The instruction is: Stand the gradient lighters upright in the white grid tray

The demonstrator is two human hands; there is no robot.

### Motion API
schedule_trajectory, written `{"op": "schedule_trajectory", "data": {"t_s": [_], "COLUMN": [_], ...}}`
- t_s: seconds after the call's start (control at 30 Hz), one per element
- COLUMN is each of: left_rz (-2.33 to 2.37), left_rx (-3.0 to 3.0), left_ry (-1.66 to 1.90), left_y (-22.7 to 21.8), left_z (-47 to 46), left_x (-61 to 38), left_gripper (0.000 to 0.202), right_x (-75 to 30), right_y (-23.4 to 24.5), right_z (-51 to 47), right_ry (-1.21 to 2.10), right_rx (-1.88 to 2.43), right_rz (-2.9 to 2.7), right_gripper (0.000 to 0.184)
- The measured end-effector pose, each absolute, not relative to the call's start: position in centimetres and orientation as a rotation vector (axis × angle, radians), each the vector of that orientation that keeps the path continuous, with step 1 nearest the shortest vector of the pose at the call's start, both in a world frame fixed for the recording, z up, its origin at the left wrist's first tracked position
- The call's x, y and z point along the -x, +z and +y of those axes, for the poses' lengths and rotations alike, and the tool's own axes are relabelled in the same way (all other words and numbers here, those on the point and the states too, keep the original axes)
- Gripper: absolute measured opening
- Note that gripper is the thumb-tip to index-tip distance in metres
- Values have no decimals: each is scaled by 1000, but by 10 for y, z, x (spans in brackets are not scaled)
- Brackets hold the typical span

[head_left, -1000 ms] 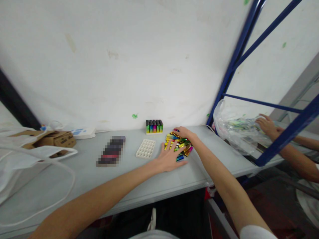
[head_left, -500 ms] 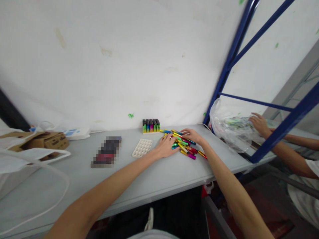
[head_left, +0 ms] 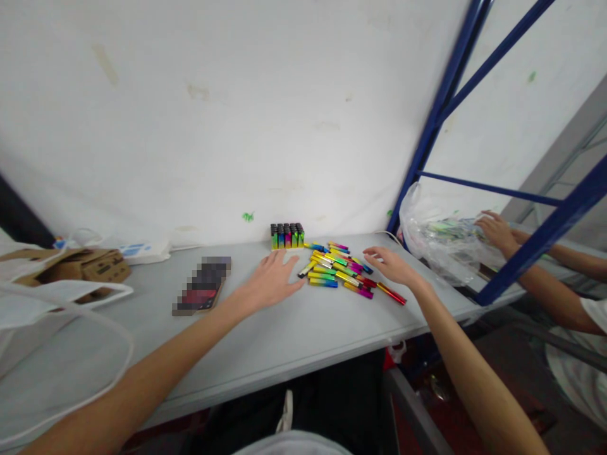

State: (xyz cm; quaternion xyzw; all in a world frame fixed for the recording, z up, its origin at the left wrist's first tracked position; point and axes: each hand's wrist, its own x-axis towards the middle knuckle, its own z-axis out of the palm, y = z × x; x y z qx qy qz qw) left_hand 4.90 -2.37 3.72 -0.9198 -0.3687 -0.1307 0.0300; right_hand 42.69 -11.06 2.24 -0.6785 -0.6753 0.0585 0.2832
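Loose lighters [head_left: 346, 268] spread across the grey table [head_left: 303, 335]

From my remote seat I see a marked white wall [head_left: 265, 114] behind everything, with a blue metal frame [head_left: 429, 136] slanting up on the right. Past it, a co-worker's hand [head_left: 496, 229] is near a clear plastic bag [head_left: 411, 215]. At far left I have an open cardboard box [head_left: 107, 266] beside a white bag [head_left: 71, 294]. The left hand [head_left: 271, 279] is palm down, fingers stretched and thumb apart, gripping nothing that I can see; I cannot tell what its palm covers. The right hand [head_left: 391, 265] is released too, fingers loosely bent, just beside the loose lighters. A phone [head_left: 208, 281], pixelated, lies left of the left hand. Near the wall, black-topped upright lighters [head_left: 287, 237] stand in tight rows. The loose ones, metallic yellow, green, blue and red, lie between the two hands.
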Motion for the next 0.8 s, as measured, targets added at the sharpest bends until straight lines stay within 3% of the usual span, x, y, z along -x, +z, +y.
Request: {"op": "schedule_trajectory", "data": {"t_s": [0.17,0.33,0.43,0.6,0.8], "left_rz": [-1433,-1481,-1501,-1183,-896], "left_rx": [2708,2708,2798,3153,3379], "left_ry": [-134,-100,-167,-342,-372], "left_y": [39,28,29,31,31], "left_z": [-42,-38,-30,-29,-31], "left_x": [-3,6,16,50,41], "left_gripper": [81,72,75,89,88], "right_x": [-428,-429,-431,-402,-323], "right_y": [8,4,11,28,40], "right_z": [-185,-194,-184,-160,-101], "right_ry": [172,88,49,399,861], "right_rx": [2047,2111,1984,1471,1024], "right_rz": [-1891,-1855,-1709,-1399,-1047], "right_gripper": [54,25,26,54,48]}}
